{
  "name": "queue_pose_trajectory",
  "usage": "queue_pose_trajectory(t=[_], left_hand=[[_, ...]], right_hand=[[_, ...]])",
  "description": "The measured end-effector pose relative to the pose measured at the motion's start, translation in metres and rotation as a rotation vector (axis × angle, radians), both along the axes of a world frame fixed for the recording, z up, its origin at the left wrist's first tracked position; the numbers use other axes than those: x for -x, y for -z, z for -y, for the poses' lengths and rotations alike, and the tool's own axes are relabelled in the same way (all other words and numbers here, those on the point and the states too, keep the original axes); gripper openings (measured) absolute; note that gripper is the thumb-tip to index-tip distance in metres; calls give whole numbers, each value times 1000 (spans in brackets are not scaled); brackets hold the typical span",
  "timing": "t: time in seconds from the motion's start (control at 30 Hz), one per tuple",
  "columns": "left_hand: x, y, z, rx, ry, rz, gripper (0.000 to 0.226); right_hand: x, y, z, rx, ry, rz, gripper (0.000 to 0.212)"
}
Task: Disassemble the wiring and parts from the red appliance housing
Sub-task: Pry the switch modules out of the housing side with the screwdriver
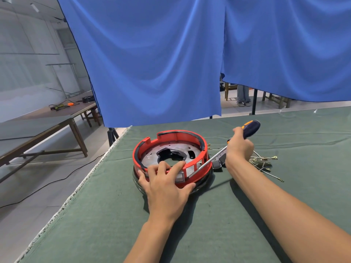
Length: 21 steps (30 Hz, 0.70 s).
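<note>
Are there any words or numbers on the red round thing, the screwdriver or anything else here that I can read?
No text can be read anywhere in this picture.
Red housing: pale rectangular patches on its near wall, but no letters are legible on them.
Screwdriver in the right hand: orange and dark handle, no brand visible.
Left hand covers part of the housing's front wall, so anything there is hidden.
</note>
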<state>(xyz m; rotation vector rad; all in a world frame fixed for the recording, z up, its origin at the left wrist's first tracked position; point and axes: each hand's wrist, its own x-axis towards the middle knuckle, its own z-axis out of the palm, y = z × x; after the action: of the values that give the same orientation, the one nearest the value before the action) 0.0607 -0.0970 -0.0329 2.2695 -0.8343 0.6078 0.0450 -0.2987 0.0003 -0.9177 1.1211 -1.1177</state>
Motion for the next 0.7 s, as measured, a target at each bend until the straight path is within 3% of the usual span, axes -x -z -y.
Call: queue_pose_trajectory(t=[0.27,0.7], left_hand=[[1,0,1,-50,-43,17,56],[-3,3,1,-32,-39,27,60]], right_hand=[[-13,-8,-11,78,-77,-104,38],[38,5,-27,28,100,108,38]])
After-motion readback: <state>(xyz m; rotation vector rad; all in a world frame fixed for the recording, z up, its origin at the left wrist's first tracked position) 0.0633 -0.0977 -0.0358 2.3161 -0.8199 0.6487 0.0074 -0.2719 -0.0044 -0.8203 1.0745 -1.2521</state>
